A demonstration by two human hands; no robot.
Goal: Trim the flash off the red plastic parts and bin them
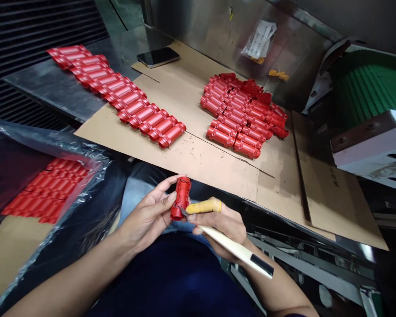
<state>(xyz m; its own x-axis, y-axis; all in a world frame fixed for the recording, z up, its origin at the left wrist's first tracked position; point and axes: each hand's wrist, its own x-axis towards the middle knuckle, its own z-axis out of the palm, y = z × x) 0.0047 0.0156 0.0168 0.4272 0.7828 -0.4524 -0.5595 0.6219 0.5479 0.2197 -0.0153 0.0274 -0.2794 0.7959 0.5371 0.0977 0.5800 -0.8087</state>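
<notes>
My left hand (148,215) is closed around a small red plastic part (181,197), held upright over my lap. My right hand (218,224) grips a pale-handled knife (234,250), its blade tip touching the lower end of the part. A yellow finger cot (204,206) covers my right thumb. On the cardboard sheet (191,158) ahead, a long row of red parts (119,94) runs from far left toward the middle. A packed cluster of red parts (242,116) lies at the right.
A clear plastic bag (49,185) holding more red parts sits at my left. A phone (158,56) lies at the back of the bench. A green conveyor belt (366,83) and a machine block (372,147) stand at right. A small plastic packet (260,39) leans against the metal back wall.
</notes>
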